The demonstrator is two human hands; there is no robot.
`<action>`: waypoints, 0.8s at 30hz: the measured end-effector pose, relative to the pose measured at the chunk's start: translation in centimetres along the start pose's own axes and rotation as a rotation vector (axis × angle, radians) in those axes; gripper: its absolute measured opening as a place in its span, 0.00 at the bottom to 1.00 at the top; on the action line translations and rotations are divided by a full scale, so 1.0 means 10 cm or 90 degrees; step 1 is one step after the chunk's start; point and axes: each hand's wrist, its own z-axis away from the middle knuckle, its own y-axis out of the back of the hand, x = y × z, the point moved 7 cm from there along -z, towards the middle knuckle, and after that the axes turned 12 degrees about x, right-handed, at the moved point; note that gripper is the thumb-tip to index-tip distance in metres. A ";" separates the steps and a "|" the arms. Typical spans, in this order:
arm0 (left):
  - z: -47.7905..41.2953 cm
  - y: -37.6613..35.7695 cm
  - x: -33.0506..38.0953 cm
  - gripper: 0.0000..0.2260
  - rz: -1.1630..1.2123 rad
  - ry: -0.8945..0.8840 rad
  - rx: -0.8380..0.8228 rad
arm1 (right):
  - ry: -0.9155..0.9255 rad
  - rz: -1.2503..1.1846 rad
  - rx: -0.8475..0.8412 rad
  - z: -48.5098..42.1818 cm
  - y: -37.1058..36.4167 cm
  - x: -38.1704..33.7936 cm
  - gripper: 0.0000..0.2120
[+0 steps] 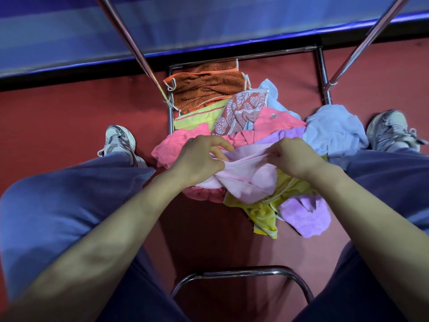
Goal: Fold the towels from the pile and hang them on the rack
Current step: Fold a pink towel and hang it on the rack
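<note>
Now pinching the pink towel point(246, 180) along its top edge with left hand point(202, 159) and right hand point(294, 156), equally near; stretched side to side over the pile point(274, 122) on the floor point(69, 117), rack point(321, 73) beyond.

One wide-angle view is taken from the head, aimed steeply down and close over the left hand point(198, 158) and right hand point(296, 158), toward the floor point(69, 108); edges appear bent.
</note>
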 end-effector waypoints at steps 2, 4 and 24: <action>-0.01 0.01 -0.05 0.22 -0.019 0.008 0.010 | -0.011 -0.050 0.038 -0.03 0.10 -0.02 0.09; -0.01 0.03 -0.09 0.23 -0.035 0.015 0.018 | -0.024 -0.088 0.077 -0.06 0.19 -0.03 0.08; 0.00 0.03 -0.01 0.23 -0.050 -0.016 0.012 | -0.006 -0.107 0.169 -0.07 0.32 -0.03 0.08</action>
